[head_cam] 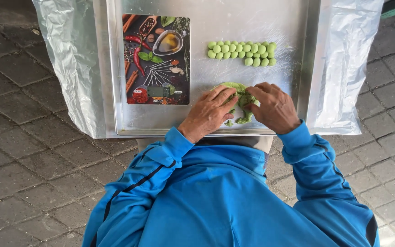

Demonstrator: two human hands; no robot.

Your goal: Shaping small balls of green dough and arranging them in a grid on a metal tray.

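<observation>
Soft green dough lump (239, 101) lies near the front edge of the shiny steel tray (252, 123) that serves as our worktop, pinned between both our hands. Reading left to right: a crinkled clear plastic sheet (65, 59) hangs off the tray's side over grey paving stones (19, 151); next lies a flat rectangular kitchen scale printed with spices and chillies (157, 59), set within easy reach. Our left hand (209, 114) rests flat beside the dough, fingers together and pressing its edge, as if to steady it. Our right hand (273, 107) curls over the lump, its fingers pinched on a bit of dough. Farther back, small green dough balls (242, 53) sit in tidy rows, touching one another and kept apart from the lump. Blue jacket sleeves (170, 151) frame the scene.
</observation>
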